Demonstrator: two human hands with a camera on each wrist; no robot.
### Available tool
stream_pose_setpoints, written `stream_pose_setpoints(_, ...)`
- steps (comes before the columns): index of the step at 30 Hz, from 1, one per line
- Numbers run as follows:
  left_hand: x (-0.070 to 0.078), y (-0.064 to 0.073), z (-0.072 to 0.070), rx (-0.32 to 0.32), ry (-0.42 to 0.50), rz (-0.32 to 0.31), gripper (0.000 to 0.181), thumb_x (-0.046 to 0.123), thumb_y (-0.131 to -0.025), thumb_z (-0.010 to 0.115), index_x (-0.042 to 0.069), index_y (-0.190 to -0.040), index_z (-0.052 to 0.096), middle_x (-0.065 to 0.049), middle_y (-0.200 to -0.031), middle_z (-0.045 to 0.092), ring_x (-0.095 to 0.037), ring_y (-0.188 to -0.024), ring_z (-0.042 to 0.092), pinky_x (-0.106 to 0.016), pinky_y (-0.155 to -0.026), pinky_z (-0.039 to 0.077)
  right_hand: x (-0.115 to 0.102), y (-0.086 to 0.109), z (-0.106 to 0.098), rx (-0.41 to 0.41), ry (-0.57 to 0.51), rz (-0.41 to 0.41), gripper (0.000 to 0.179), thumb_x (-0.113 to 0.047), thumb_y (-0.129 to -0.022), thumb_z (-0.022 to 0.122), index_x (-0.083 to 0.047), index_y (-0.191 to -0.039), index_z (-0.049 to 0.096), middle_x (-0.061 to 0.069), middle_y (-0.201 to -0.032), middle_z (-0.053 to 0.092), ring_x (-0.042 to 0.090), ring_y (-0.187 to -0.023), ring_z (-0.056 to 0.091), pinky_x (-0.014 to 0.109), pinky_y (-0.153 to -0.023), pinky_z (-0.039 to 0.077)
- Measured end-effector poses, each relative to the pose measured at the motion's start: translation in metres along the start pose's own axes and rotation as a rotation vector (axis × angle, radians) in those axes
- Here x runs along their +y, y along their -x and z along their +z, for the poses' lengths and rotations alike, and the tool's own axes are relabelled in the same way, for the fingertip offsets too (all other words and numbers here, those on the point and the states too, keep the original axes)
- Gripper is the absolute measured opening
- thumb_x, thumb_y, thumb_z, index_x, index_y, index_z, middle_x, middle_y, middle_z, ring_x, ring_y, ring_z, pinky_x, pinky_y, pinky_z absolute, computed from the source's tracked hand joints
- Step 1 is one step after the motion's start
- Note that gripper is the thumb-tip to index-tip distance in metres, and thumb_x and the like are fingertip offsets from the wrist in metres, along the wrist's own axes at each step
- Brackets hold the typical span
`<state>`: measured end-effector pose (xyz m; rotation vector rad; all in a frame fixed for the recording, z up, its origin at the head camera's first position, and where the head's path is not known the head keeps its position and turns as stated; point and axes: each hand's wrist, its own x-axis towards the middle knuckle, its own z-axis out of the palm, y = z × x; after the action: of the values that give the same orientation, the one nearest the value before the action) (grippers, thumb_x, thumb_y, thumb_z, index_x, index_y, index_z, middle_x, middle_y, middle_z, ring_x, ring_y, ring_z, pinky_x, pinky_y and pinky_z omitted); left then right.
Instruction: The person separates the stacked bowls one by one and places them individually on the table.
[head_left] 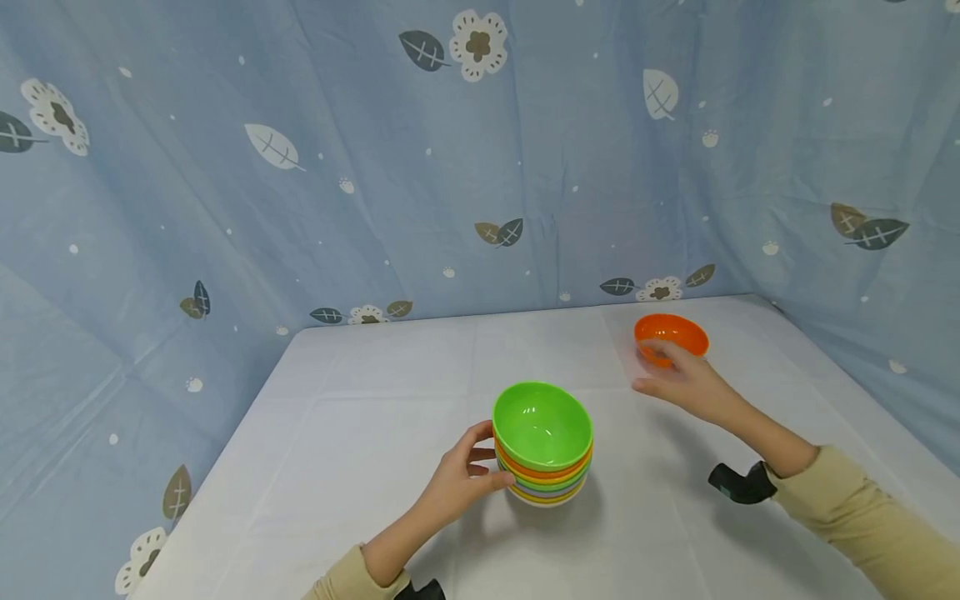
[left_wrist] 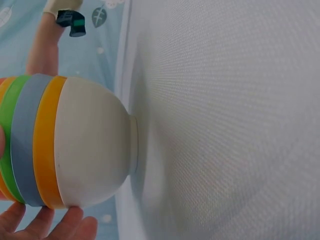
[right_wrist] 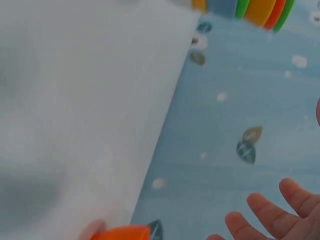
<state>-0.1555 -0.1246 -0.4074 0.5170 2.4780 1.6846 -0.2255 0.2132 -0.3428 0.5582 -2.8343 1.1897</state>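
A stack of bowls stands near the middle of the table, a green bowl uppermost. Lower rims show orange, yellow, green and grey-blue, and a white bowl forms the base. My left hand holds the stack from its left side, thumb at the front and fingers around the side. Farther back on the right sits a single orange bowl. My right hand overlaps its near edge in the head view, fingers loosely spread and holding nothing. The right wrist view shows these fingers apart.
A white cloth covers the table. Behind and along the sides hangs a blue curtain with leaf and flower prints. Black devices are strapped at both wrists, the right wrist device showing best.
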Motion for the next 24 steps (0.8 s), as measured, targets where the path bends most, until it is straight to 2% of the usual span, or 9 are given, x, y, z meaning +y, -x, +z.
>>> stream_pose_setpoints(5,0.0,0.0,0.0,-0.001,-0.009,-0.007,0.069,0.028,-0.079,0.072,0.009,-0.136,0.038,-0.012,-0.134,0.046,-0.028,-0.11,0.054,-0.033,-0.085,0.049,-0.014,0.004,0.011,-0.031,-0.033,-0.106,0.065,-0.026,-0.082,0.068,0.003,-0.133,0.039,0.025,-0.136,0.04,0.044,-0.123,0.037,0.06,-0.098,0.031)
stream_pose_setpoints(12,0.001,0.0,0.0,0.001,-0.006,-0.003,0.071,0.03,-0.078,0.072,0.008,-0.136,0.037,-0.012,-0.134,0.046,-0.029,-0.11,0.054,-0.042,-0.086,0.049,-0.029,0.012,0.033,-0.094,-0.024,-0.241,0.065,-0.026,-0.079,0.071,-0.002,-0.132,0.044,0.017,-0.136,0.045,0.037,-0.121,0.042,0.056,-0.094,0.038)
stream_pose_setpoints(15,0.001,0.0,0.0,0.0,-0.002,-0.003,0.072,0.03,-0.078,0.072,0.008,-0.136,0.037,-0.012,-0.134,0.046,-0.029,-0.11,0.054,-0.042,-0.086,0.049,-0.033,0.015,0.042,-0.116,-0.059,-0.293,0.063,-0.024,-0.078,0.072,-0.006,-0.131,0.045,0.016,-0.137,0.043,0.037,-0.122,0.042,0.057,-0.094,0.039)
stream_pose_setpoints(19,0.0,0.001,0.0,0.001,-0.004,-0.002,0.072,0.031,-0.078,0.072,0.008,-0.136,0.037,-0.012,-0.134,0.046,-0.029,-0.11,0.054,-0.041,-0.086,0.049,-0.037,0.018,0.052,-0.134,-0.112,-0.323,0.059,-0.023,-0.076,0.074,-0.01,-0.128,0.048,0.015,-0.14,0.04,0.037,-0.125,0.038,0.057,-0.094,0.038)
stream_pose_setpoints(24,0.0,0.001,0.0,0.001,-0.003,0.004,0.071,0.031,-0.079,0.072,0.008,-0.137,0.037,-0.011,-0.135,0.045,-0.029,-0.11,0.053,-0.042,-0.086,0.049,-0.042,0.021,0.063,-0.175,-0.165,-0.324,0.057,-0.022,-0.077,0.073,-0.01,-0.126,0.047,0.019,-0.143,0.032,0.042,-0.128,0.032,0.06,-0.096,0.034)
